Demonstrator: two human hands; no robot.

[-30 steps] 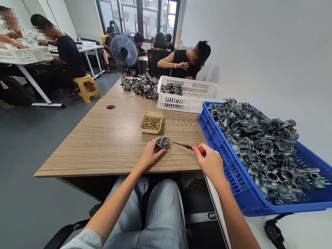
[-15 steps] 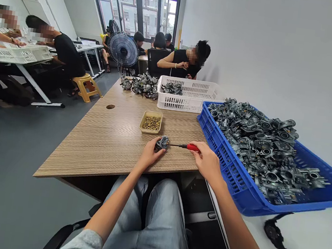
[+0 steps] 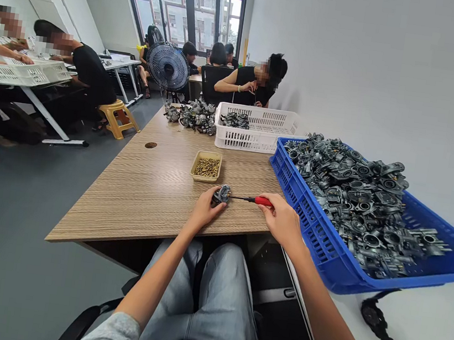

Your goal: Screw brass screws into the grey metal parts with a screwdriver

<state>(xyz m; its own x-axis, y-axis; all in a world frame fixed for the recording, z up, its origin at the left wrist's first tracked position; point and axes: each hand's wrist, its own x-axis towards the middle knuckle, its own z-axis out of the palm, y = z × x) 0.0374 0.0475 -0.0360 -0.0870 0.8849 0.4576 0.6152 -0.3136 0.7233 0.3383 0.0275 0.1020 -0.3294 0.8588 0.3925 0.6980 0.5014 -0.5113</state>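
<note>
Near the front of the wooden table, my left hand (image 3: 206, 207) is closed around a grey metal carburetor body (image 3: 223, 193). My right hand (image 3: 281, 216) grips the red handle of a screwdriver (image 3: 262, 201). Its dark shaft lies level and points left, the tip reaching the right side of the carburetor body, where a small brass-coloured spot shows. Whether the tip sits in a slot is too small to tell. Just beyond the hands stands a small cream tray (image 3: 193, 171) holding many brass-coloured parts (image 3: 207, 167).
A blue crate (image 3: 313, 243) heaped with metal castings (image 3: 358, 193) stands on the right. Behind are a white basket (image 3: 256, 141) and a pile of similar parts (image 3: 192, 115). A co-worker (image 3: 255, 82) sits beyond. A black watch (image 3: 382, 324) lies at lower right.
My hands, the carburetor body and the screwdriver stay almost in place. My right hand shifts very slightly on the handle, and the co-worker's raised hand moves a little.
</note>
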